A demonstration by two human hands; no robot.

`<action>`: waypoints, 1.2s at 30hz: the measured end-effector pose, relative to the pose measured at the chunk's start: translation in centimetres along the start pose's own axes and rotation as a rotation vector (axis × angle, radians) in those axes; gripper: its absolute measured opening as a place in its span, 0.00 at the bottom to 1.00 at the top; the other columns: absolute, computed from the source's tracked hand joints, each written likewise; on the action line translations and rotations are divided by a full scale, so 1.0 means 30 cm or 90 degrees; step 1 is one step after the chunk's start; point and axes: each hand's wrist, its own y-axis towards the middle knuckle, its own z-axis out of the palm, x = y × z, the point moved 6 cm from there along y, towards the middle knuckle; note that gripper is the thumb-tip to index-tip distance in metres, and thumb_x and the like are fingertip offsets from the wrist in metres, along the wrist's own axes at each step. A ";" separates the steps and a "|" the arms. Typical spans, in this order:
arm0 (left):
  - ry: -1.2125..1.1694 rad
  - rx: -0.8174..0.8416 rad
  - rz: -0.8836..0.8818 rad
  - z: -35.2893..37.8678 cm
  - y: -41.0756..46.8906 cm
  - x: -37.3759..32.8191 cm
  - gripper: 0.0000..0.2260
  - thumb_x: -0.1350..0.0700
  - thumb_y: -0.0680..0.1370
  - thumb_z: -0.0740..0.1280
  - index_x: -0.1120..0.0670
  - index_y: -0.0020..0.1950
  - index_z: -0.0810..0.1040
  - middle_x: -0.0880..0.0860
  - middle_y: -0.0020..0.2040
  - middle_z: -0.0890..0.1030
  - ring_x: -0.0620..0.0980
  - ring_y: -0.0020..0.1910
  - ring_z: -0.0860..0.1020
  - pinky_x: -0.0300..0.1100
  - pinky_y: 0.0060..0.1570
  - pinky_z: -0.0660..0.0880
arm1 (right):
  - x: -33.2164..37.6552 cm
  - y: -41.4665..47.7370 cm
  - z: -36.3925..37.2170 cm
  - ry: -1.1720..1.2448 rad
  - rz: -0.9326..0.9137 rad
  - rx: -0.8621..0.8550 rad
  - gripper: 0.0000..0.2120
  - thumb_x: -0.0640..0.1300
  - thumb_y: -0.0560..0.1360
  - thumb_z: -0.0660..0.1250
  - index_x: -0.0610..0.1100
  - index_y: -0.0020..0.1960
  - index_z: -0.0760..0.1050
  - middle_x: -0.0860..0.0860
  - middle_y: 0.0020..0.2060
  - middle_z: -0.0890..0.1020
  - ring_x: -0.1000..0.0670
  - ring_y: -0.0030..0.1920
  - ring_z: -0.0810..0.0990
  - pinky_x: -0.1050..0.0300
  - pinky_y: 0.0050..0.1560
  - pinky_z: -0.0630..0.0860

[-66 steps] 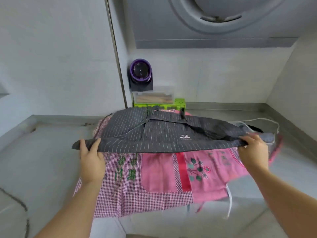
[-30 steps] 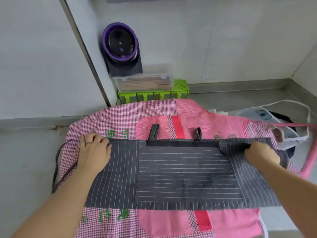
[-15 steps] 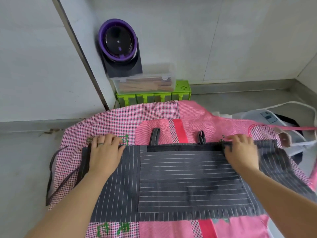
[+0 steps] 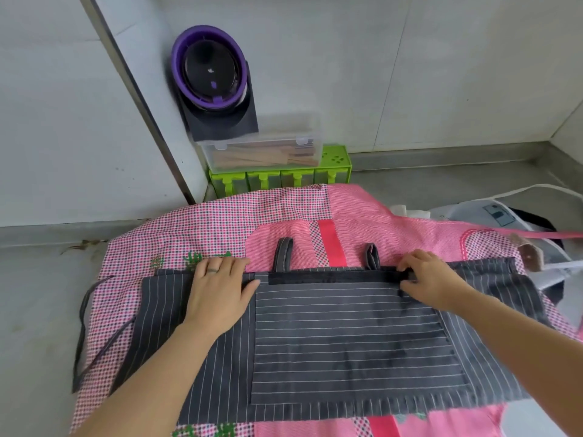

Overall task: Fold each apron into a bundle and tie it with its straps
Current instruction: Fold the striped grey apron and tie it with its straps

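The dark grey pinstriped cloth apron (image 4: 347, 342) lies folded flat on a pink checked cloth apron (image 4: 205, 228) spread over the grey counter (image 4: 31, 294). The left hand (image 4: 217, 294) presses it down with straight fingers. The right hand (image 4: 432, 279) pinches its dark top hem with curled fingers.

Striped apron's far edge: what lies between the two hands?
In the head view, the pocket's dark band runs between left hand and right hand, with two strap loops poking out onto the pink apron.
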 end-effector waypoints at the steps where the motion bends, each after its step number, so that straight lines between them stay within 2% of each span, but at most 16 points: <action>1: -0.001 0.031 0.009 -0.001 0.013 -0.021 0.23 0.40 0.77 0.53 0.54 0.52 0.80 0.51 0.44 0.82 0.55 0.44 0.79 0.50 0.52 0.66 | 0.003 0.004 0.007 -0.035 -0.002 0.018 0.17 0.48 0.73 0.66 0.45 0.61 0.74 0.49 0.57 0.72 0.48 0.58 0.69 0.52 0.61 0.68; 3: -0.024 0.087 0.015 -0.003 0.037 -0.058 0.25 0.37 0.78 0.48 0.52 0.50 0.79 0.48 0.43 0.81 0.52 0.45 0.78 0.48 0.53 0.67 | 0.017 0.010 0.004 -0.087 -0.015 0.043 0.16 0.50 0.73 0.66 0.47 0.58 0.74 0.52 0.54 0.69 0.49 0.57 0.67 0.51 0.61 0.67; 5: -0.080 0.145 0.024 0.007 0.050 -0.073 0.22 0.38 0.80 0.48 0.51 0.51 0.75 0.45 0.42 0.77 0.48 0.44 0.76 0.44 0.54 0.69 | 0.029 0.013 -0.013 -0.091 -0.038 0.044 0.11 0.51 0.73 0.64 0.48 0.52 0.73 0.55 0.50 0.66 0.50 0.55 0.66 0.52 0.60 0.65; 7: -0.161 0.181 0.049 -0.003 0.042 -0.066 0.17 0.40 0.81 0.51 0.51 0.50 0.72 0.42 0.40 0.71 0.45 0.40 0.73 0.41 0.45 0.70 | 0.046 0.011 -0.032 -0.059 -0.055 0.044 0.08 0.53 0.71 0.61 0.49 0.44 0.70 0.55 0.47 0.68 0.50 0.52 0.65 0.53 0.55 0.65; 9: -0.207 0.194 0.065 -0.031 0.023 -0.039 0.18 0.39 0.79 0.50 0.50 0.49 0.71 0.43 0.39 0.71 0.43 0.38 0.73 0.40 0.40 0.72 | 0.071 0.007 -0.040 -0.017 -0.056 0.071 0.08 0.50 0.72 0.62 0.48 0.37 0.67 0.52 0.41 0.72 0.48 0.47 0.68 0.55 0.47 0.64; 11: -0.195 0.206 0.076 -0.059 -0.004 0.004 0.19 0.37 0.77 0.49 0.48 0.50 0.71 0.43 0.40 0.73 0.41 0.37 0.74 0.39 0.38 0.73 | 0.107 0.001 -0.034 0.004 -0.064 0.112 0.11 0.46 0.74 0.63 0.47 0.35 0.65 0.50 0.36 0.73 0.49 0.39 0.70 0.58 0.38 0.63; 14: -0.131 0.207 0.063 -0.084 -0.048 0.079 0.14 0.39 0.79 0.52 0.47 0.51 0.69 0.41 0.39 0.71 0.39 0.35 0.72 0.34 0.32 0.66 | 0.178 -0.006 -0.023 0.007 -0.096 0.140 0.12 0.46 0.74 0.62 0.47 0.34 0.64 0.51 0.32 0.73 0.52 0.33 0.69 0.59 0.35 0.64; 17: -0.007 0.177 0.025 -0.079 -0.085 0.130 0.11 0.43 0.79 0.59 0.49 0.53 0.73 0.43 0.44 0.76 0.45 0.40 0.76 0.40 0.43 0.70 | 0.242 -0.007 -0.004 -0.057 -0.129 0.120 0.05 0.47 0.75 0.61 0.46 0.45 0.70 0.50 0.41 0.78 0.50 0.41 0.74 0.57 0.45 0.68; 19: 0.042 0.120 -0.053 -0.083 -0.106 0.132 0.11 0.52 0.72 0.73 0.53 0.50 0.77 0.51 0.46 0.79 0.54 0.44 0.77 0.51 0.52 0.71 | 0.250 -0.002 0.020 -0.150 -0.107 0.073 0.13 0.48 0.75 0.61 0.46 0.58 0.69 0.49 0.51 0.79 0.48 0.51 0.76 0.53 0.60 0.65; 21: 0.009 0.047 -0.110 -0.099 -0.136 0.081 0.16 0.59 0.67 0.76 0.57 0.53 0.80 0.57 0.50 0.79 0.59 0.50 0.77 0.62 0.61 0.67 | 0.234 -0.002 0.040 -0.216 -0.065 0.006 0.19 0.51 0.75 0.63 0.47 0.64 0.66 0.50 0.57 0.77 0.47 0.59 0.74 0.48 0.69 0.59; 22: -0.023 0.021 -0.102 -0.101 -0.155 0.027 0.17 0.58 0.68 0.75 0.56 0.55 0.80 0.58 0.52 0.78 0.60 0.54 0.77 0.65 0.65 0.64 | 0.224 -0.012 0.041 -0.235 -0.050 -0.034 0.20 0.54 0.75 0.64 0.47 0.64 0.67 0.50 0.58 0.78 0.46 0.61 0.74 0.47 0.70 0.58; 24: -0.079 0.007 -0.031 -0.081 -0.204 -0.107 0.15 0.52 0.74 0.69 0.53 0.60 0.79 0.55 0.58 0.78 0.57 0.60 0.76 0.68 0.66 0.61 | 0.200 -0.044 0.036 -0.232 -0.060 -0.155 0.21 0.57 0.73 0.66 0.44 0.60 0.73 0.47 0.53 0.80 0.42 0.57 0.75 0.43 0.68 0.61; 27: -0.110 0.165 -0.016 0.037 -0.276 -0.219 0.23 0.41 0.79 0.51 0.49 0.67 0.75 0.53 0.68 0.74 0.55 0.68 0.72 0.70 0.66 0.59 | 0.125 -0.140 0.021 -0.120 -0.076 -0.385 0.18 0.54 0.73 0.64 0.40 0.52 0.78 0.43 0.51 0.79 0.38 0.52 0.74 0.42 0.62 0.64; 29: -0.109 0.209 -0.044 0.101 -0.296 -0.224 0.27 0.40 0.81 0.44 0.48 0.70 0.72 0.54 0.71 0.71 0.56 0.70 0.69 0.72 0.66 0.58 | 0.075 -0.178 0.050 -0.089 -0.064 -0.381 0.19 0.48 0.74 0.55 0.39 0.54 0.78 0.43 0.52 0.79 0.39 0.54 0.74 0.42 0.61 0.65; 31: -0.109 0.231 -0.056 0.120 -0.301 -0.225 0.28 0.40 0.81 0.40 0.48 0.71 0.71 0.54 0.73 0.69 0.56 0.72 0.67 0.72 0.66 0.57 | 0.020 -0.177 0.090 -0.092 -0.032 -0.334 0.22 0.44 0.72 0.52 0.39 0.57 0.77 0.43 0.53 0.80 0.39 0.57 0.75 0.40 0.63 0.65; 36: -0.116 0.251 -0.072 0.118 -0.299 -0.228 0.29 0.40 0.81 0.38 0.48 0.71 0.71 0.54 0.73 0.69 0.56 0.72 0.67 0.72 0.65 0.58 | -0.131 -0.151 0.071 -0.107 0.137 -0.305 0.15 0.39 0.75 0.63 0.39 0.61 0.75 0.40 0.58 0.77 0.36 0.61 0.71 0.37 0.65 0.62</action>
